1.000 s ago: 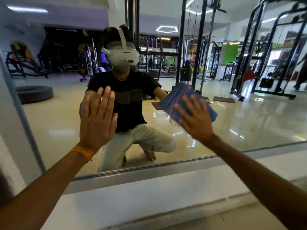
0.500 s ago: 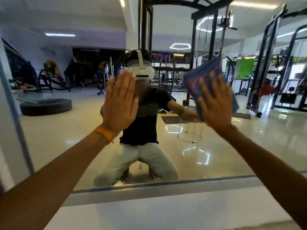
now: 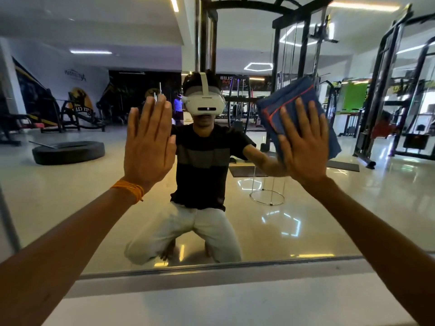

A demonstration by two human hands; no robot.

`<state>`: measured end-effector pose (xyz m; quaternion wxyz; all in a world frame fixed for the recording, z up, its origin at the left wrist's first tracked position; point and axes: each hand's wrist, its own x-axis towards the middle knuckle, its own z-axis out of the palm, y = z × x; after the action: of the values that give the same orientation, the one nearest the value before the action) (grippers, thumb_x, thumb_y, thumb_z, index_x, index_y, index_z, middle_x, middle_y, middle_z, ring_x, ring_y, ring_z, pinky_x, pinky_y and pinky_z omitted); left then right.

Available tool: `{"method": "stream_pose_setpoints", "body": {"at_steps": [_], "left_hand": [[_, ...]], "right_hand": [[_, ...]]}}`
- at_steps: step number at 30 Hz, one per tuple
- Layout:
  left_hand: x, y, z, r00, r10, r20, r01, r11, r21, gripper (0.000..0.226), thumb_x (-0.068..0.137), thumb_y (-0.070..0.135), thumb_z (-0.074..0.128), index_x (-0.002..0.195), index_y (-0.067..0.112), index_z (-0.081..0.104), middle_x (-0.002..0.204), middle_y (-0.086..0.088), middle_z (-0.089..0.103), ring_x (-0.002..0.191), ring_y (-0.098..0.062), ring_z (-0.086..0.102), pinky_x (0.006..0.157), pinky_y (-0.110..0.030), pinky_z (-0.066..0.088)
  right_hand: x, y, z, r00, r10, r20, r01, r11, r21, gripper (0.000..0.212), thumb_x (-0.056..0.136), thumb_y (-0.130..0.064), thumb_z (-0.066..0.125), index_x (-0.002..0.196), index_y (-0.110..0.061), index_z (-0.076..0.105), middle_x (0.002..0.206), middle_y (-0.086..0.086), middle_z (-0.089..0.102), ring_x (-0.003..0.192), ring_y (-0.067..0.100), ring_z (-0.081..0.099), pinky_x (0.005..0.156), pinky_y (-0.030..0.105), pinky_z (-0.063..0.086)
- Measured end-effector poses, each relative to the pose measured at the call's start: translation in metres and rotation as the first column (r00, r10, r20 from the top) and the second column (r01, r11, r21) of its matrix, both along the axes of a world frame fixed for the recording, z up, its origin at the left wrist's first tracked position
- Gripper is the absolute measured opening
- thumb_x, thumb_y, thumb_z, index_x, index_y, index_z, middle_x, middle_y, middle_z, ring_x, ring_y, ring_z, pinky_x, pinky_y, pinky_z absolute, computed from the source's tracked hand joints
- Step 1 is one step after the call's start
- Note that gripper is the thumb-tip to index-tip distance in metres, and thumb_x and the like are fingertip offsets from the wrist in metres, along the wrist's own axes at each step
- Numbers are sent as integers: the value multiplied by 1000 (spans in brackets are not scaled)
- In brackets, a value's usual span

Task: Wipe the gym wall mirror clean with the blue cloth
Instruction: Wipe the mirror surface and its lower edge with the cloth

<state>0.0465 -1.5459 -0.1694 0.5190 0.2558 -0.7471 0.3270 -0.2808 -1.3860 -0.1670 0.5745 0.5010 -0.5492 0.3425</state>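
Two hands are laid flat on the gym wall mirror (image 3: 376, 196), one on either side of the reflected white headset (image 3: 204, 103). Right of the headset, the blue cloth (image 3: 282, 102) is pinned against the glass under the right hand (image 3: 303, 147). Its fingers (image 3: 300, 114) are straight and spread apart, with nothing curled round the fabric, so the cloth is held up by palm pressure alone. That spread is judged deliberate: a broad, even press puts more of the folded cloth, red stitching and all, against the glass. One corner of cloth is seen above the fingertips, and a flap beyond the hand on the side away from the headset.

Left of the headset, the left hand (image 3: 149, 147) appears planted bare on the glass, fingers (image 3: 161, 111) straight and close together, with an orange thread band (image 3: 129, 190) at the wrist. It is taken to be a brace, since the person is shown in the reflection down on the knees and leaning in.

A wiping stroke is judged to be in hand at about headset height. Whether the glass below the headset is clean cannot be told. One risk is noted: prints may be left by the bare left palm and would need a pass of the cloth.
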Motion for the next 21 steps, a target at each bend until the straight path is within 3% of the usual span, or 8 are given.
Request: {"method": "stream_pose_setpoints", "body": {"at_steps": [2,6,9,11,14,16,18,21], "left_hand": [[-3,0,-1,1000,8,-21,-8,1000,7,64,108,32,28,164,5,13,172,-16,10,159,-35,8,129,-55,5],[-9,10,-41,999,21,-29,-20,999,44,63,108,31,29,163,3,14,171,-20,12,158,-39,10,128,-56,5],[-13,17,-79,998,2,67,-5,999,42,63,111,38,19,163,3,13,170,-21,15,157,-41,13,128,-56,7],[-13,16,-86,997,18,70,-21,999,44,63,111,39,18,163,4,12,170,-22,16,157,-41,14,129,-54,7],[-16,14,-84,997,51,64,-53,998,35,64,109,36,24,163,3,12,169,-23,16,157,-42,14,129,-55,6],[-15,13,-85,997,41,65,-44,998,50,63,109,34,27,162,2,15,169,-24,17,157,-42,14,129,-56,7],[-15,16,-86,998,0,56,-4,997,72,63,108,31,30,162,1,16,169,-24,16,157,-43,14,129,-55,5],[-5,18,-95,996,-48,77,41,995,85,64,106,25,38,162,3,15,170,-22,14,158,-41,12,129,-52,2]], "right_hand": [[14,-12,-29,997,-28,77,30,999,-24,65,108,-51,46,163,-19,29,169,17,21,158,39,14,129,55,7],[33,-15,-173,928,111,-354,19,939,343,73,100,-30,56,163,-28,19,173,6,8,161,30,0,129,51,-3],[18,-1,-176,839,160,-519,99,894,436,75,100,-33,56,164,-27,17,173,5,9,161,29,4,130,49,-2],[11,-1,-122,874,175,-454,15,923,384,63,104,-36,47,161,-26,23,169,7,21,158,33,12,129,47,-4],[13,-13,-33,984,106,-146,-88,988,126,52,112,-39,36,161,-23,29,167,16,29,155,39,22,128,49,0],[35,-24,-32,993,113,18,-114,993,24,52,112,-36,39,162,-21,32,168,15,28,156,40,22,128,53,6],[58,-31,-91,987,146,-61,-138,983,120,57,107,-30,51,161,-23,32,169,12,26,156,38,19,128,53,4],[71,-23,-212,912,211,-352,-50,909,414,77,97,-27,63,162,-24,21,171,4,14,160,32,2,130,50,-2]]}}
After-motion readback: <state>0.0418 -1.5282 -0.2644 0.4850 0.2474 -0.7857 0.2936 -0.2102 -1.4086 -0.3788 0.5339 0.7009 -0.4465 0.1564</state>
